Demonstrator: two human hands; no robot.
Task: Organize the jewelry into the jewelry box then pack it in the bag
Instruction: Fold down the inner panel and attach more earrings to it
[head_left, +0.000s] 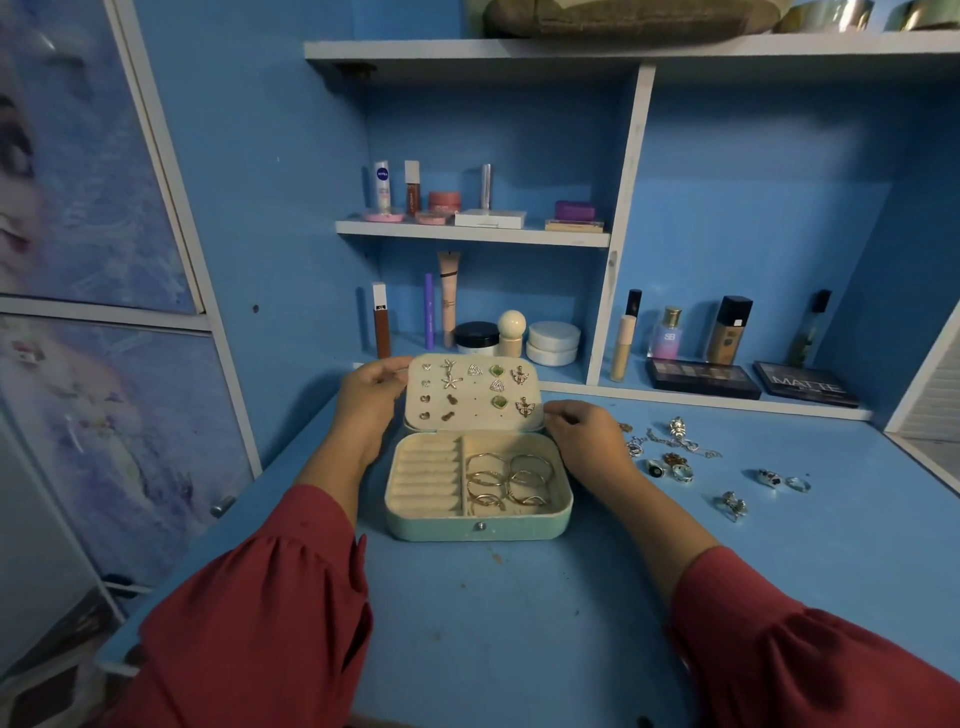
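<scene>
Two palettes (753, 382), one reading "MATTE"; deodorant (383, 184) reads "NIVEA".

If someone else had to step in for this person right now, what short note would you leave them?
Left hand: holds the left edge of the open lid of the mint-green jewelry box.
Right hand: fingertips at the lid's right edge; whether it grips, I cannot tell.
Done: small gold earrings are pinned in the cream lid; thin gold bangles lie in the right compartment.
Left: the ribbed ring slots are empty. Silver rings and silver chains lie loose on the blue desk, right of the box. Then close the box and pack it; no bag is in view.
</scene>
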